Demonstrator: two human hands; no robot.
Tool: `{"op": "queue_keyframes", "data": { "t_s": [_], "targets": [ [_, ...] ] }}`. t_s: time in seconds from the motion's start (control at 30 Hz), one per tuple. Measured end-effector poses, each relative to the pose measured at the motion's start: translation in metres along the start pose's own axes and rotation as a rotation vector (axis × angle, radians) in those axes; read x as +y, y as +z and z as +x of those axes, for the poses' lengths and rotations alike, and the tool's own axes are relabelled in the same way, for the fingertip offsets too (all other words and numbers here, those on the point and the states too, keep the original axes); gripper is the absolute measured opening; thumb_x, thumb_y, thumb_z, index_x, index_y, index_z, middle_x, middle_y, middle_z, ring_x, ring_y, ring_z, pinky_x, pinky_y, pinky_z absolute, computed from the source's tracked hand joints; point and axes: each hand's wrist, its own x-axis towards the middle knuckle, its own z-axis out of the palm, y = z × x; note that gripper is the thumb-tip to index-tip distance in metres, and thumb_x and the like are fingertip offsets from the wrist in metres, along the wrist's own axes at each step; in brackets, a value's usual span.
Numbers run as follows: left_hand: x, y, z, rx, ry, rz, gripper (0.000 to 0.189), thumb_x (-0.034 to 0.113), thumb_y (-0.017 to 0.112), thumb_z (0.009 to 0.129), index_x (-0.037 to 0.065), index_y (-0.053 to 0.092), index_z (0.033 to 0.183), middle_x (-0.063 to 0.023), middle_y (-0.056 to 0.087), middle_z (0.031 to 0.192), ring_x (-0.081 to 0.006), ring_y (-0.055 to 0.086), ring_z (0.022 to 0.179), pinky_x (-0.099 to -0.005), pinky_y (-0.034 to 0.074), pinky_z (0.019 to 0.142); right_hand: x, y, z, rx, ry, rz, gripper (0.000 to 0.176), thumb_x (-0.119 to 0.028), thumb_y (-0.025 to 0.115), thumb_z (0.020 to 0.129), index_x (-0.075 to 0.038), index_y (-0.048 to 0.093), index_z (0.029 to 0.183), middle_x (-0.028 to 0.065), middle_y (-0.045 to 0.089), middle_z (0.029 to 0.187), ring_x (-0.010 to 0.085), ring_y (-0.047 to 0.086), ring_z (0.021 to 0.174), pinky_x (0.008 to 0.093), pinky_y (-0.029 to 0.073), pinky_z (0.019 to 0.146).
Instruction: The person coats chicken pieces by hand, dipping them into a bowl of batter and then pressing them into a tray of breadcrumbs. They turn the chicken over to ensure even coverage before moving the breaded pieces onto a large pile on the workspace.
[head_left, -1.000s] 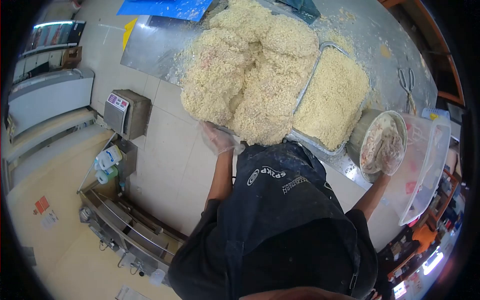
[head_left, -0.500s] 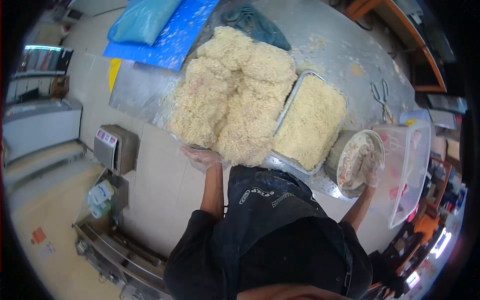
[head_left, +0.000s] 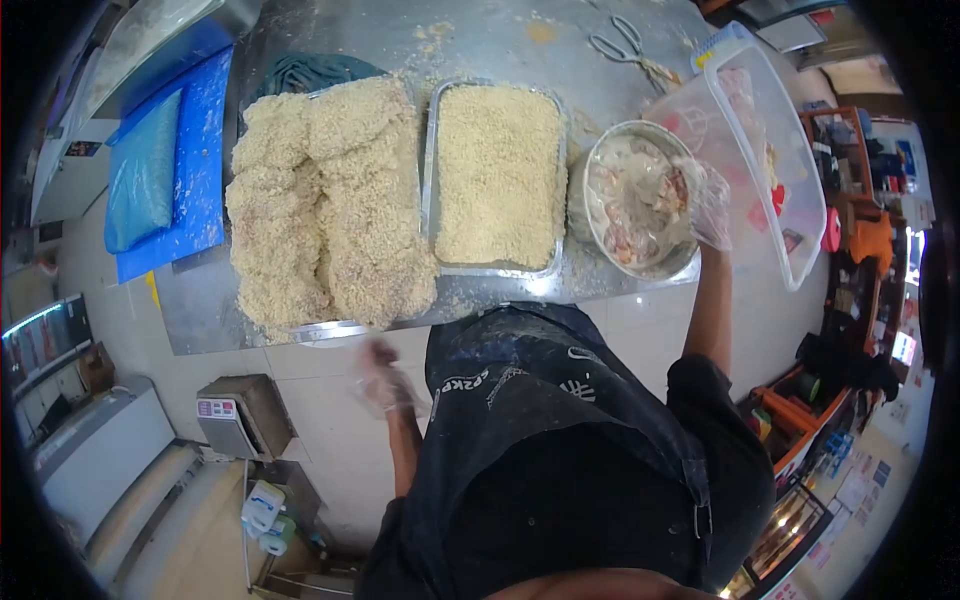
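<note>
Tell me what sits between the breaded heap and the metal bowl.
A metal tray of loose breadcrumbs sits there, the breaded heap on one side and the metal bowl on the other. The head view shows it.

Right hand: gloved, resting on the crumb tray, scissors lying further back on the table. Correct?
Not quite. In the head view the gloved right hand is at the rim of the metal bowl of raw meat, not on the crumb tray beside it. The scissors do lie further back.
</note>
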Motion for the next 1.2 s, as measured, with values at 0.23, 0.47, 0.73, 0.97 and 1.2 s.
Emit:
{"op": "queue_keyframes", "data": {
  "t_s": [0.23, 0.47, 0.73, 0.97, 1.2],
  "targets": [
    [0.051, 0.135, -0.03, -0.63, -0.104, -0.15, 0.033, 0.028, 0.047, 0.101, -0.001, 0.05, 0.117, -0.0191, 0.062, 0.102, -0.0274, 0.066, 0.076, -0.0352, 0.057, 0.074, 0.059, 0.022, 0.014, -0.164, -0.27, 0.038, 0.034, -0.016, 0.069, 0.083, -0.008, 0.066, 0.116, 0.0083, 0.068, 0.111, 0.0238, 0.063, 0.103, 0.0344, 0.049, 0.093],
    [0.012, 0.172, -0.032, -0.426, -0.357, -0.433, 0.048, 0.031, 0.05, 0.099, -0.012, 0.041, 0.119, -0.0321, 0.057, 0.113, -0.0367, 0.064, 0.099, -0.0377, 0.058, 0.084, 0.003, 0.018, 0.012, -0.184, -0.043, 0.579, 0.048, -0.017, 0.068, 0.083, -0.004, 0.057, 0.128, 0.0104, 0.062, 0.122, 0.0245, 0.062, 0.106, 0.0376, 0.047, 0.096],
    [-0.017, 0.047, -0.037, -0.578, -0.132, -0.62, 0.044, 0.028, 0.053, 0.097, -0.002, 0.046, 0.129, -0.0206, 0.06, 0.12, -0.0329, 0.06, 0.109, -0.0451, 0.049, 0.097, 0.056, 0.03, 0.005, -0.236, -0.19, -0.239, 0.044, -0.017, 0.06, 0.083, -0.002, 0.059, 0.124, 0.0158, 0.064, 0.112, 0.03, 0.062, 0.097, 0.0419, 0.047, 0.092],
    [-0.006, 0.012, 0.021, -0.331, 0.343, -0.497, 0.042, 0.014, 0.059, 0.092, 0.01, 0.046, 0.132, -0.0127, 0.06, 0.122, -0.0274, 0.064, 0.102, -0.0461, 0.056, 0.085, 0.038, 0.048, 0.009, -0.513, -0.1, -0.532, 0.042, -0.016, 0.053, 0.083, 0.0, 0.059, 0.121, 0.0205, 0.065, 0.103, 0.0347, 0.062, 0.09, 0.0456, 0.047, 0.089],
    [-0.014, 0.025, 0.044, -0.202, 0.607, 0.001, 0.045, 0.01, 0.072, 0.083, 0.006, 0.054, 0.124, -0.0121, 0.067, 0.107, -0.0272, 0.067, 0.093, -0.0427, 0.053, 0.084, 0.028, 0.049, 0.044, -0.404, -0.011, -0.535, 0.039, -0.02, 0.054, 0.083, 0.001, 0.061, 0.115, 0.0201, 0.066, 0.098, 0.0372, 0.062, 0.085, 0.0469, 0.047, 0.087]
  ]
}}
